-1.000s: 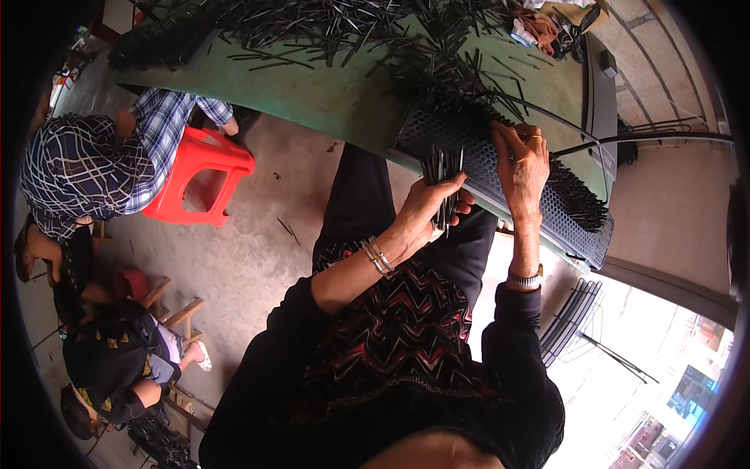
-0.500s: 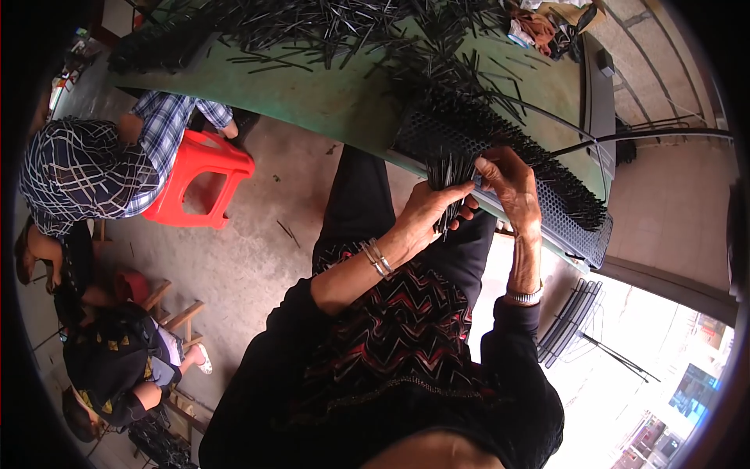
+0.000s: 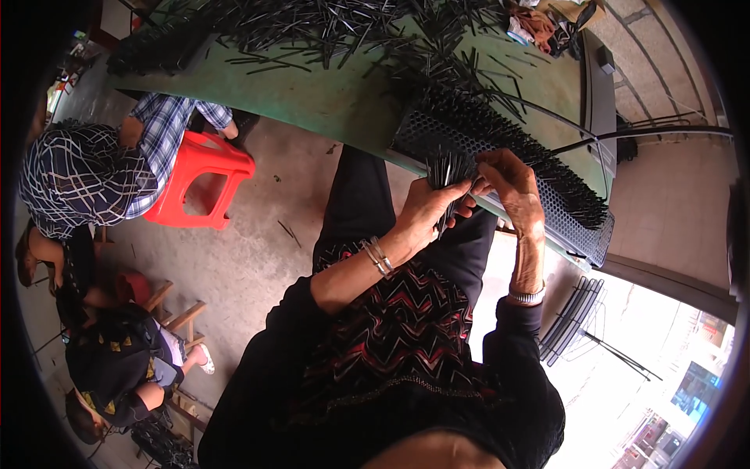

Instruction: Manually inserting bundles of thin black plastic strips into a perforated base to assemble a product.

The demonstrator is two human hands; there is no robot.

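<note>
A bundle of thin black sticks [image 3: 445,166] stands upright in my left hand [image 3: 428,209], whose fingers wrap round its lower part. My right hand [image 3: 509,181] is closed in a pinch beside the bundle's right side; whatever lies between its fingertips is too small or hidden to make out. Just beyond both hands, at the table's near edge, is a long grey tray with a honeycomb of holes [image 3: 547,191]. Rows of black sticks [image 3: 539,156] stand upright in the far part of the tray, and holes show along its near side.
Loose black sticks [image 3: 336,27] lie heaped over the green table [image 3: 312,98]. Black cables [image 3: 641,134] arch over the tray's right end. A red stool [image 3: 207,184] with a seated person [image 3: 86,176] is at left; another person [image 3: 117,352] sits lower left. Crumpled cloth [image 3: 539,31] lies at the far right.
My right hand's fingers have curled and shifted slightly beside the bundle. The left hand keeps hold of the sticks in nearly the same place.
</note>
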